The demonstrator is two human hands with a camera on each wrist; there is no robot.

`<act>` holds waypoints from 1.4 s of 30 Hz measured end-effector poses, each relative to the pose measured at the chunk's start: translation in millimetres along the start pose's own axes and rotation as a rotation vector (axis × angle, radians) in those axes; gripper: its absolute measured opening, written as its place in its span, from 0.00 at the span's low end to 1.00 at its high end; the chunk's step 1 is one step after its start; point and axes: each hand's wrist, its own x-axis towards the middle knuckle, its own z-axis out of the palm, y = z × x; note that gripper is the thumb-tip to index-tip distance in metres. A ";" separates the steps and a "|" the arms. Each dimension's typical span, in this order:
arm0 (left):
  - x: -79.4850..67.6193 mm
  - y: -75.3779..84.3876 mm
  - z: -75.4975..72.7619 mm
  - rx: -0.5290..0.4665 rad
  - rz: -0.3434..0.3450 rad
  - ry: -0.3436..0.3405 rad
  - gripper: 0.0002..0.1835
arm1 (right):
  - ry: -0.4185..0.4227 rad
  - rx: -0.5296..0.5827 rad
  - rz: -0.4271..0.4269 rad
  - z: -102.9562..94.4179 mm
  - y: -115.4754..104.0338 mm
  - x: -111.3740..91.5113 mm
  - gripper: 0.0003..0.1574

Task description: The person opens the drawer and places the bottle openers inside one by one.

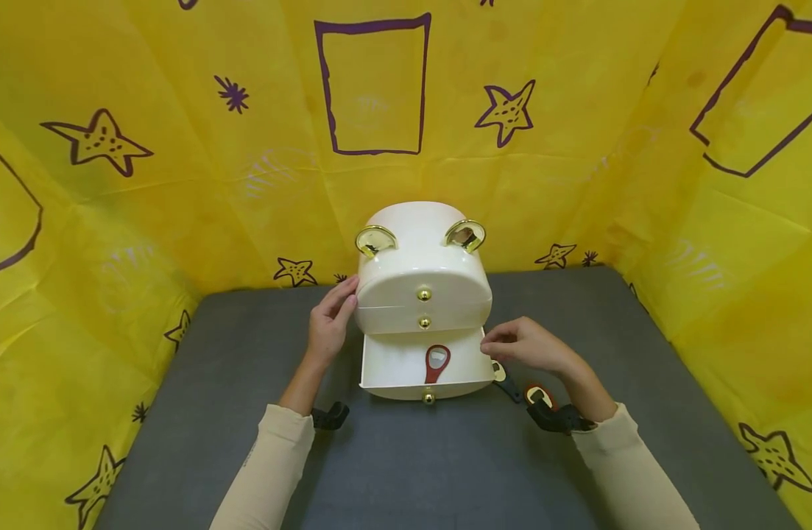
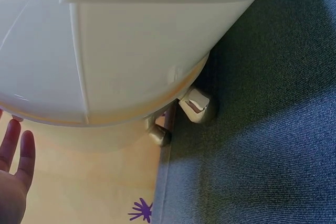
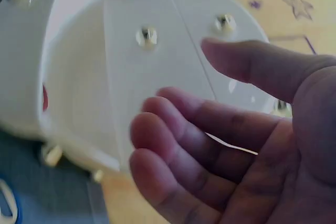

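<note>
A white cabinet (image 1: 424, 258) with two gold ears and gold knobs stands at the middle of the table. Its bottom drawer (image 1: 395, 361) is pulled out, and in it lies a red tool (image 1: 432, 375) with an oval metal head, shaped like a bottle opener. My left hand (image 1: 329, 324) is at the cabinet's left side, fingers fairly straight and fingertips right at its wall. Over the drawer's right edge is my right hand (image 1: 528, 344). The right wrist view shows its fingers loosely curled, thumb apart and nothing between them.
Right of the drawer, a dark blue tool (image 1: 508, 386) and another red one (image 1: 539, 397) lie on the grey table (image 1: 406, 471), partly under my right arm. Yellow patterned cloth (image 1: 260, 184) encloses the back and sides. Gold feet (image 2: 197, 106) show beneath the cabinet.
</note>
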 end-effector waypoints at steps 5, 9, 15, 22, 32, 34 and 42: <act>-1.5 13.1 0.9 0.013 0.005 0.003 0.17 | 0.037 -0.065 0.047 -1.7 20.7 -8.6 0.18; -2.2 14.4 0.7 0.017 -0.009 -0.005 0.17 | 0.106 -0.221 0.099 11.3 36.1 -11.5 0.14; -2.5 14.0 0.5 0.013 -0.014 -0.015 0.18 | 0.210 -0.460 0.241 34.8 46.0 -10.3 0.16; -0.5 -17.7 -1.9 0.002 0.022 0.003 0.17 | 0.257 -0.573 0.281 54.0 57.8 -8.9 0.24; -0.9 -13.0 -0.9 -0.004 -0.001 0.008 0.17 | 0.365 -0.673 0.282 63.0 69.4 -7.6 0.12; -1.6 -6.6 -0.8 0.002 -0.012 0.001 0.17 | 0.370 -0.674 0.273 62.7 70.8 -7.2 0.10; -1.9 0.0 -0.6 0.013 0.002 0.000 0.17 | 0.392 -0.621 0.284 60.9 77.7 -5.4 0.17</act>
